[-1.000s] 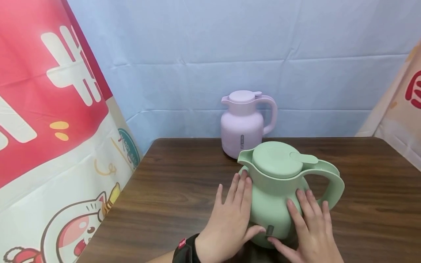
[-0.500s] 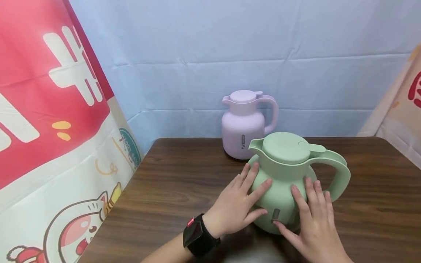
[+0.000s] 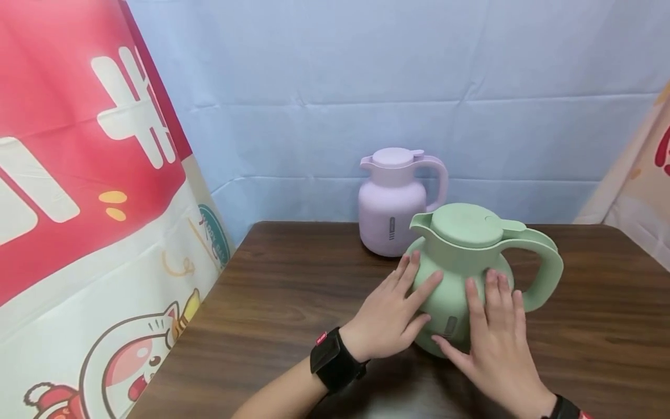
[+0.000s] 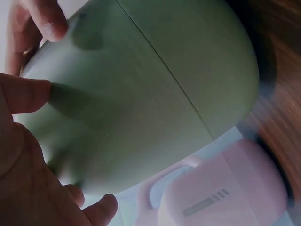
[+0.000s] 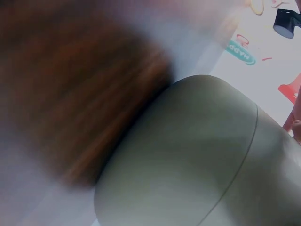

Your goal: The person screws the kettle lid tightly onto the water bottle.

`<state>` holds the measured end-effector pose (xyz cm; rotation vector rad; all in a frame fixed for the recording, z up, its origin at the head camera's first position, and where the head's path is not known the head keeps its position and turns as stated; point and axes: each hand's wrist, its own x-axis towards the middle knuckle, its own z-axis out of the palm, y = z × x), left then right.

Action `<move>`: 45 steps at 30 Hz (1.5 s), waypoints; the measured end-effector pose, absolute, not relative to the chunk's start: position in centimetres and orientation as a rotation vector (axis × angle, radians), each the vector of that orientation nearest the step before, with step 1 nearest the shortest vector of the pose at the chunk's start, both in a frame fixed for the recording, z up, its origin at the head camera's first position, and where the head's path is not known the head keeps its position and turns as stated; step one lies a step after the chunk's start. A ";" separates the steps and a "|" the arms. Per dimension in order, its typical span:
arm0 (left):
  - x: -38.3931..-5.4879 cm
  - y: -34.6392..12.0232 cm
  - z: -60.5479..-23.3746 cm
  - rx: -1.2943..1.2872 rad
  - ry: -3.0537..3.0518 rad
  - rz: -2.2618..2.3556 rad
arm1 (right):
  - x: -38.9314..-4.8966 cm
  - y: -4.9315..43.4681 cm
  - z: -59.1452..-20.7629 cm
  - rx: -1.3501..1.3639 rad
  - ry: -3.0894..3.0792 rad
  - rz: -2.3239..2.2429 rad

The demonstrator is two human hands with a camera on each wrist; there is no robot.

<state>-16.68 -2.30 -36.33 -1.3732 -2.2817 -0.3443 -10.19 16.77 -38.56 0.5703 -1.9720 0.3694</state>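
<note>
A pale green insulated jug (image 3: 454, 291) stands on the wooden table, its round lid on, its handle (image 3: 552, 265) toward the right and spout toward the left. Against its left side rests my left hand (image 3: 387, 320), fingers spread and mostly straight. My right hand (image 3: 497, 349) presses flat fingers on the front right of the body, below the handle. In the left wrist view, fingertips touch the jug's green surface (image 4: 127, 103). The right wrist view shows the jug's lower body (image 5: 188, 150); my right hand cannot be made out there.
Behind the green jug, a smaller-looking lilac jug (image 3: 389, 203) stands near the back edge of the dark wooden table (image 3: 293, 279). A pale blue cloth (image 3: 293, 134) hangs behind. Printed red and white fabric (image 3: 157, 279) hangs along the left side.
The green jug has moved away from me and slightly to the right, with both hands following it. The left hand's fingers have spread wider. The lilac jug keeps its place on the table.
</note>
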 end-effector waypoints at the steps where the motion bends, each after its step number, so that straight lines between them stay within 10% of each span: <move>1: -17.0 -2.1 -36.4 -1.369 -2.288 -0.352 | -10.5 17.0 -38.6 0.566 -1.985 0.357; 45: -25.2 8.7 -35.6 -0.872 -2.790 -0.107 | -23.5 24.5 -39.5 0.288 -2.154 0.241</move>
